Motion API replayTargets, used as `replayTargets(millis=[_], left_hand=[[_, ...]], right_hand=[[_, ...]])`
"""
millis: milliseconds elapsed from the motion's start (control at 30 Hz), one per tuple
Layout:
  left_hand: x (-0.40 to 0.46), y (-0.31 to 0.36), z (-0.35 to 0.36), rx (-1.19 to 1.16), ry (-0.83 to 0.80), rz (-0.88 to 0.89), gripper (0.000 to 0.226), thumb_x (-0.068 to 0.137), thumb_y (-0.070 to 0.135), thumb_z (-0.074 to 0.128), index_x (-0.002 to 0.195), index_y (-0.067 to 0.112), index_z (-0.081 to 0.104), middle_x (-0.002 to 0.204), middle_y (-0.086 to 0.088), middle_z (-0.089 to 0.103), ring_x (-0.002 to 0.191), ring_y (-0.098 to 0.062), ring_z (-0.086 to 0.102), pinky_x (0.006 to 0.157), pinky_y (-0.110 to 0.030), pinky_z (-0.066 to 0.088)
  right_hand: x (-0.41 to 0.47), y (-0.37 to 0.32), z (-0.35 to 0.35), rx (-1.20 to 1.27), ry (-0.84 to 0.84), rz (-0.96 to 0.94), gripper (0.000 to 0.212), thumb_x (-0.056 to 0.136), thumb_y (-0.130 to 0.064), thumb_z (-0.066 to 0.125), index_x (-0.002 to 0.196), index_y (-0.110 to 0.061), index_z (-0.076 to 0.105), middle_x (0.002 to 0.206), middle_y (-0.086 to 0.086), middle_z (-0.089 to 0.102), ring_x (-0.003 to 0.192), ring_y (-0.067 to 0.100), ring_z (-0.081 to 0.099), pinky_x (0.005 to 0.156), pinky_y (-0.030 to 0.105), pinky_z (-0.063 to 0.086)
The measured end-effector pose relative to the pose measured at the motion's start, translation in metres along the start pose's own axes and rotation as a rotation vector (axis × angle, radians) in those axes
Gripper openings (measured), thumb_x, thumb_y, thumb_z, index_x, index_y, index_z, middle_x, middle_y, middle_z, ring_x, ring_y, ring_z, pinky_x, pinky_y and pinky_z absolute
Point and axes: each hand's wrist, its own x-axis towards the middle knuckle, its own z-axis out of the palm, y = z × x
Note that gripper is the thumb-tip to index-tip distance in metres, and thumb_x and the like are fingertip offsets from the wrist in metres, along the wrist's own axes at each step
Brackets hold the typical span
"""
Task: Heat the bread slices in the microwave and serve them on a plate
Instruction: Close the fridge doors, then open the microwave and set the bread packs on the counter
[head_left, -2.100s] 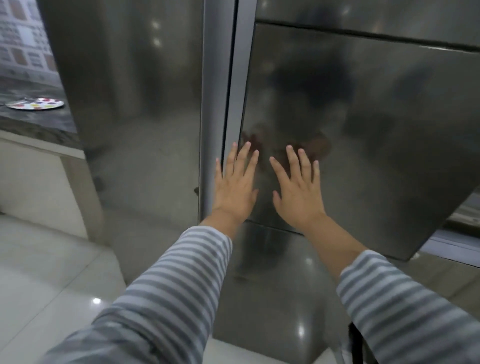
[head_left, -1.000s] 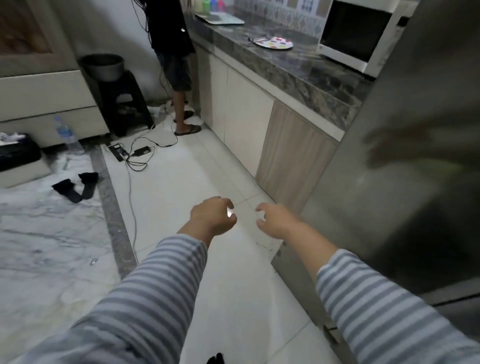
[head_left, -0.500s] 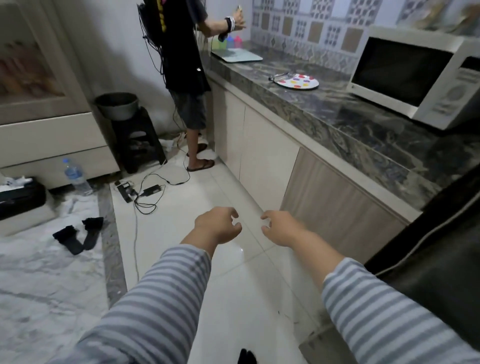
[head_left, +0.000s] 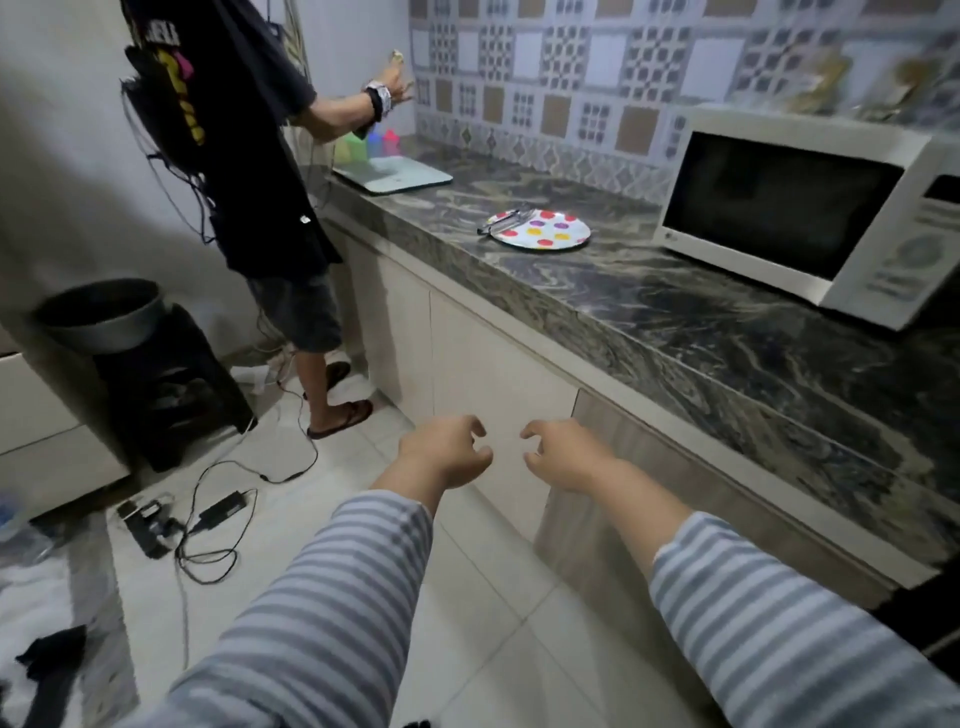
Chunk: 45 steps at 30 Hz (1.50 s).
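The steel fridge door is no longer faced; the white microwave (head_left: 810, 208) and dotted round plate (head_left: 540, 229) on the dark marble desk (head_left: 701, 312) at far right are now approached, left hand (head_left: 444, 451) and right hand (head_left: 563, 454) loosely curled, each grip empty, no bread seen

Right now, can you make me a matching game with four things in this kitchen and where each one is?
Things:
1. microwave
2. spotted plate
3. tongs
4. grey tub

Places:
A. on the black stool by the wall
B. lying across the plate's left edge
C. at the right end of the counter, door shut
D. flat on the counter, left of the microwave

Pairs: 1-C, 2-D, 3-B, 4-A
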Motion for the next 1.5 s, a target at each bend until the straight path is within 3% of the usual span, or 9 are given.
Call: replayTargets(millis=[267,633,800,900,1067,1167,1333,1400,1500], left_hand=[[0.154,0.047,-0.056,0.061,-0.049,0.290,0.039,0.088,0.041,0.051,0.123,0.027,0.057,0.124,0.000,0.062,0.117,-0.021,0.055,0.097,-0.035,0.045],[0.279,0.210,-0.063,0.070,-0.055,0.673,0.029,0.086,0.041,0.049,0.110,0.030,0.061,0.121,-0.001,0.063,0.111,-0.026,0.058,0.088,-0.035,0.049],[0.310,0.298,-0.057,-0.077,0.019,0.747,0.040,0.086,0.034,0.053,0.126,0.030,0.054,0.129,0.004,0.059,0.118,-0.020,0.055,0.092,-0.032,0.044],[0.330,0.358,-0.050,-0.245,-0.008,0.832,0.044,0.087,0.031,0.057,0.130,0.029,0.051,0.127,0.004,0.059,0.114,-0.017,0.057,0.094,-0.033,0.047],[0.353,0.432,-0.032,-0.439,-0.026,1.004,0.058,0.088,0.026,0.061,0.141,0.032,0.037,0.133,-0.001,0.053,0.119,-0.017,0.053,0.096,-0.037,0.048],[0.362,0.463,-0.021,-0.516,-0.046,1.073,0.069,0.089,0.026,0.063,0.146,0.039,0.026,0.140,0.000,0.045,0.120,-0.016,0.053,0.096,-0.029,0.046],[0.377,0.496,0.006,-0.599,-0.038,1.193,0.091,0.088,0.032,0.065,0.139,0.061,-0.005,0.141,0.005,0.039,0.123,-0.012,0.047,0.095,-0.036,0.048],[0.383,0.506,0.018,-0.594,-0.010,1.233,0.096,0.088,0.032,0.064,0.140,0.059,-0.013,0.140,0.005,0.038,0.120,-0.012,0.049,0.092,-0.037,0.050],[0.389,0.517,0.031,-0.594,0.023,1.268,0.098,0.089,0.028,0.064,0.143,0.050,-0.014,0.130,0.000,0.043,0.100,-0.011,0.052,0.084,-0.035,0.052]], right_hand=[[0.081,0.020,-0.071,0.046,0.230,0.266,0.039,0.090,-0.031,0.046,0.128,-0.034,0.053,0.126,0.000,0.061,0.115,0.024,0.057,0.087,0.032,0.045],[0.103,0.141,-0.181,0.008,0.490,0.520,0.032,0.094,-0.033,0.047,0.124,-0.033,0.058,0.118,-0.003,0.064,0.106,0.021,0.061,0.084,0.034,0.050],[0.101,0.214,-0.229,-0.022,0.584,0.592,0.032,0.093,-0.031,0.048,0.123,-0.032,0.059,0.117,-0.002,0.064,0.107,0.022,0.059,0.073,0.029,0.044],[0.098,0.258,-0.263,-0.095,0.621,0.613,0.036,0.093,-0.029,0.049,0.128,-0.028,0.056,0.127,0.001,0.058,0.117,0.025,0.052,0.087,0.035,0.048],[0.091,0.317,-0.314,-0.176,0.727,0.640,0.050,0.091,-0.026,0.052,0.140,-0.027,0.043,0.146,0.003,0.039,0.135,0.025,0.031,0.108,0.038,0.035],[0.090,0.342,-0.337,-0.224,0.744,0.661,0.061,0.093,-0.026,0.052,0.149,-0.028,0.025,0.160,0.004,0.011,0.147,0.025,0.005,0.118,0.042,0.018],[0.099,0.373,-0.364,-0.298,0.854,0.633,0.081,0.093,-0.025,0.056,0.151,-0.037,0.001,0.160,-0.001,-0.017,0.146,0.022,-0.019,0.119,0.047,0.005],[0.102,0.384,-0.368,-0.358,0.847,0.632,0.089,0.092,-0.027,0.058,0.150,-0.039,-0.009,0.159,0.000,-0.021,0.144,0.023,-0.025,0.118,0.048,-0.003],[0.108,0.399,-0.368,-0.477,0.831,0.602,0.099,0.090,-0.032,0.061,0.145,-0.041,-0.021,0.159,0.004,-0.022,0.143,0.026,-0.026,0.118,0.049,-0.009]])
